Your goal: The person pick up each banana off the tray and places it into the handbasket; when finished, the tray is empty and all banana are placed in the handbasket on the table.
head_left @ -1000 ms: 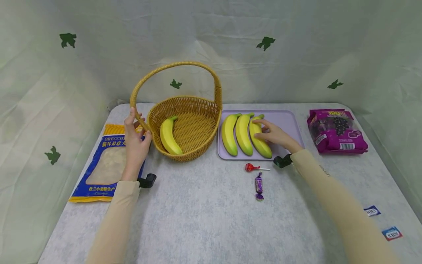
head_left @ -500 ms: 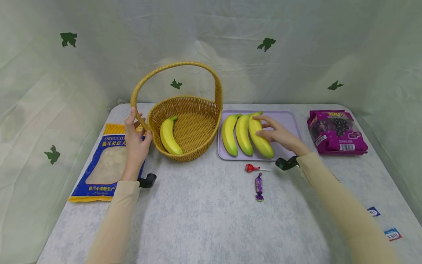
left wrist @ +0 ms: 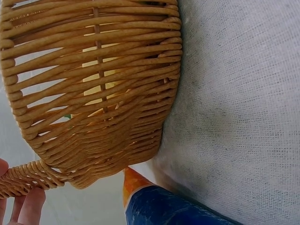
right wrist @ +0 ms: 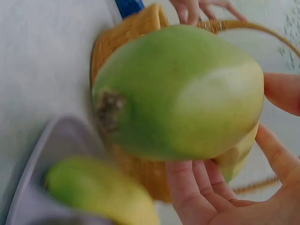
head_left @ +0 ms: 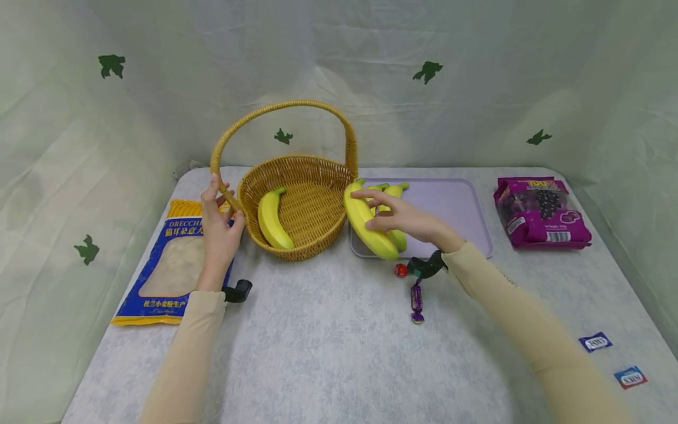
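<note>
My right hand (head_left: 394, 219) grips a yellow banana (head_left: 366, 222) and holds it in the air between the lilac tray (head_left: 461, 203) and the wicker basket (head_left: 312, 206). In the right wrist view the banana's green end (right wrist: 178, 93) fills the frame, with my fingers (right wrist: 197, 197) curled under it. Two more bananas (head_left: 394, 194) lie on the tray behind it. One banana (head_left: 271, 219) lies inside the basket. My left hand (head_left: 218, 224) holds the base of the basket's handle (left wrist: 23, 176) at its left side.
A blue pasta bag (head_left: 169, 262) lies left of the basket. A red lollipop (head_left: 401, 270) and a purple wrapped sweet (head_left: 416, 299) lie in front of the tray. A purple packet (head_left: 540, 212) sits at the right, two small sachets (head_left: 609, 353) near the front right.
My right hand has lifted the rightmost banana off the tray and carried it left toward the basket. The left hand has stayed on the handle.
</note>
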A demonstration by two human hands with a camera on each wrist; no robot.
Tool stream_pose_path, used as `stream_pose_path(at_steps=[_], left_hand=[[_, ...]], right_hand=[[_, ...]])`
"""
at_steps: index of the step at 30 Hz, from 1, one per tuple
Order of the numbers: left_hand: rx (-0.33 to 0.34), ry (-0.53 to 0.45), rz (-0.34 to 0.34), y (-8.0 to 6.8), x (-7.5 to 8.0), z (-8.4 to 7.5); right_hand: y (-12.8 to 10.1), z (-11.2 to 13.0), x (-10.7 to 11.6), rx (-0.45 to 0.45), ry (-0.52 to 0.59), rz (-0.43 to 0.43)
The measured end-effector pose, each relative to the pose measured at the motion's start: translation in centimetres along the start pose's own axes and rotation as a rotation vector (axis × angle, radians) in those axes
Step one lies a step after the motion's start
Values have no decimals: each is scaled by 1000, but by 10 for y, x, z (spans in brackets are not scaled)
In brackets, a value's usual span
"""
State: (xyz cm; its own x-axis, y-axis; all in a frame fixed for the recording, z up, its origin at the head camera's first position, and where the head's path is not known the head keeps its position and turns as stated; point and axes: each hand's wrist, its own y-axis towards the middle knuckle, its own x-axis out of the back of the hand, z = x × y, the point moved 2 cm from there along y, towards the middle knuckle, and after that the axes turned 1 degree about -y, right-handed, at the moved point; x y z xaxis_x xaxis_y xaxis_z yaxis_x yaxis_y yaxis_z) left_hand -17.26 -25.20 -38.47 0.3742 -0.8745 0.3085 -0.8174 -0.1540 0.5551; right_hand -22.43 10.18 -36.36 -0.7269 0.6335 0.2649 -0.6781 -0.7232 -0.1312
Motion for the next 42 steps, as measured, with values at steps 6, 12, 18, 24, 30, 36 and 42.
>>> stream_pose_path(at_steps=[6, 12, 18, 24, 30, 36, 42], left_hand=[[-7, 3, 2, 0, -1, 0], [-11, 0, -2, 1, -1, 2], [-34, -2, -4, 0, 0, 2], [-21, 1, -8, -1, 0, 1], [-21, 11, -12, 0, -1, 2], [-2, 20, -5, 0, 0, 2], [-2, 24, -5, 0, 1, 4]], right_hand=[[28, 18, -25, 94, -33, 44], [55, 31, -41, 145, -64, 35], [83, 33, -51, 146, -74, -4], [107, 32, -60, 135, -102, -38], [124, 28, -71, 83, -107, -78], [135, 24, -83, 0, -158, -104], [144, 19, -93, -72, -199, -108]])
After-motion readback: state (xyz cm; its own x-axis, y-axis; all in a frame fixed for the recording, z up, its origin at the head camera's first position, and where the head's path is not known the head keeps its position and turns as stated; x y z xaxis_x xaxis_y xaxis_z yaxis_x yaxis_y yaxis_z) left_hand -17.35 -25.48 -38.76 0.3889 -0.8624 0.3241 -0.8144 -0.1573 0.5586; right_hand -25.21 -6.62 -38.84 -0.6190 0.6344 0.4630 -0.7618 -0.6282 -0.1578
